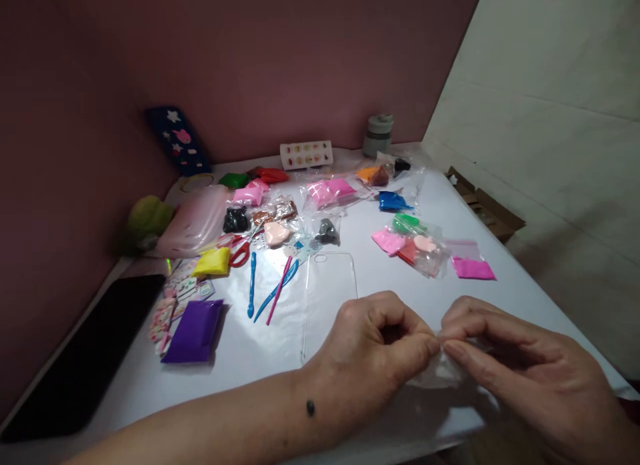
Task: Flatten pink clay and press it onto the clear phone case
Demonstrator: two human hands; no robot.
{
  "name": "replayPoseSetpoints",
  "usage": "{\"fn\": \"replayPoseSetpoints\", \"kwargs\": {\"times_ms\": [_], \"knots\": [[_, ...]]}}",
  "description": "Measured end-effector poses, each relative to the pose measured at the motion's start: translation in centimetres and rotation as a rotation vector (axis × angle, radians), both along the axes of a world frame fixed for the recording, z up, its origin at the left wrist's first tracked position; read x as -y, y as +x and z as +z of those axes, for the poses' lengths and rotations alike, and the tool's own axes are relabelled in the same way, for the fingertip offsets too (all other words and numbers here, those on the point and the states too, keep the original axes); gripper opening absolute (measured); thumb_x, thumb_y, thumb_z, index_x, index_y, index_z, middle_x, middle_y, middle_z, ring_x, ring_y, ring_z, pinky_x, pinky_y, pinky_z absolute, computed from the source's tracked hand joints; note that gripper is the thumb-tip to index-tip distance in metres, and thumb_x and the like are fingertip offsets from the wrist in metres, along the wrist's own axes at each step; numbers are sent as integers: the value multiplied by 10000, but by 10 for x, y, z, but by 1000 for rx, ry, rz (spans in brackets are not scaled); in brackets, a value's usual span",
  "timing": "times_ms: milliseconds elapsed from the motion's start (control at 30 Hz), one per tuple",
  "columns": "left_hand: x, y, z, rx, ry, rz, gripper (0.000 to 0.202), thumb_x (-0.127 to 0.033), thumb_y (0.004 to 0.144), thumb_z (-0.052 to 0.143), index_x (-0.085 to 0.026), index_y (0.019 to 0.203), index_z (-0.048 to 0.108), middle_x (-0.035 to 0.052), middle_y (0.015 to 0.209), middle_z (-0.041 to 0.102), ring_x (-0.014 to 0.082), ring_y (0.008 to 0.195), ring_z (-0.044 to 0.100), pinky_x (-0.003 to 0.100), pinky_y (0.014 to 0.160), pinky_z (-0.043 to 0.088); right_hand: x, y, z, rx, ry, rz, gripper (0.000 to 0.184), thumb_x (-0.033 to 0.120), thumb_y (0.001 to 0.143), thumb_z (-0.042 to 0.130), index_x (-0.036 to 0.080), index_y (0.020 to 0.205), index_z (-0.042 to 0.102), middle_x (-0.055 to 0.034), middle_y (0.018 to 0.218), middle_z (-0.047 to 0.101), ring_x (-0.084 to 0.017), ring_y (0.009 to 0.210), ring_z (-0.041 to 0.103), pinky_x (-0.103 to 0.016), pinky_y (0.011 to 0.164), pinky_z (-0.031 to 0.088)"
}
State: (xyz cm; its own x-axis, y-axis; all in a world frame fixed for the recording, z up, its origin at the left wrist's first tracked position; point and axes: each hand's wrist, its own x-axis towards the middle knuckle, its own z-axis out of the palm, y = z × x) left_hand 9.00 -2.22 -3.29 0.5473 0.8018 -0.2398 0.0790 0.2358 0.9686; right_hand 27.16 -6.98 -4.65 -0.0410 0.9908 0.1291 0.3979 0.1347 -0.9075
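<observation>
Both of my hands meet low on the right, over the near part of the white table. My left hand (370, 345) pinches the edge of a whitish, see-through plastic bag (443, 372) between thumb and forefinger. From the other side my right hand (515, 358) pinches the same edge, fingertips nearly touching the left ones. What the bag contains, if anything, is hidden. A small dark bit (311, 408) sits on my left wrist. Just beyond the left hand lies a clear phone case (330, 278), partly covered by it.
Blue modelling tools (252, 285), a pink stick (279, 290) and red scissors (241, 254) lie left of the case. Purple (193, 332) and yellow (212, 261) packets are nearby. Bagged coloured clay (415, 245) lies right. A black tablet-like slab (85, 358) lines the left edge.
</observation>
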Motion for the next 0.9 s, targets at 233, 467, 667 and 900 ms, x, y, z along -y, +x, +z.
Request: {"fn": "replayPoseSetpoints", "kwargs": {"times_ms": [233, 467, 667, 900], "knots": [[-8, 0, 0, -48, -26, 0, 96, -224, 758, 682, -150, 700, 665, -18, 675, 610, 103, 641, 528, 225, 591, 405, -1, 4, 3, 49, -19, -22, 310, 441, 864, 640, 205, 663, 616, -40, 651, 593, -167, 577, 596, -205, 493, 486], [-8, -4, 6, 3, 18, 44, 138, -178, 760, 678, -156, 633, 630, -34, 641, 564, 92, 626, 492, 218, 588, 383, -8, 8, 1, 53, -32, 24, 250, 416, 851, 670, 225, 691, 659, -27, 673, 618, -156, 595, 613, -183, 519, 497], [-7, -2, 0, 5, 62, 29, 134, -214, 764, 690, -156, 652, 643, -18, 677, 583, 104, 652, 521, 232, 605, 399, -11, 18, -6, 90, -13, 166, 202, 328, 876, 649, 230, 701, 669, -35, 716, 633, -180, 645, 636, -216, 548, 514], [-2, 0, -5, -11, -13, 4, 118, -254, 755, 668, -158, 704, 622, -12, 670, 587, 118, 637, 516, 255, 582, 391, -9, 18, -12, 59, -83, 159, 242, 371, 859, 661, 221, 668, 666, -35, 666, 609, -173, 589, 610, -214, 516, 502]]}}
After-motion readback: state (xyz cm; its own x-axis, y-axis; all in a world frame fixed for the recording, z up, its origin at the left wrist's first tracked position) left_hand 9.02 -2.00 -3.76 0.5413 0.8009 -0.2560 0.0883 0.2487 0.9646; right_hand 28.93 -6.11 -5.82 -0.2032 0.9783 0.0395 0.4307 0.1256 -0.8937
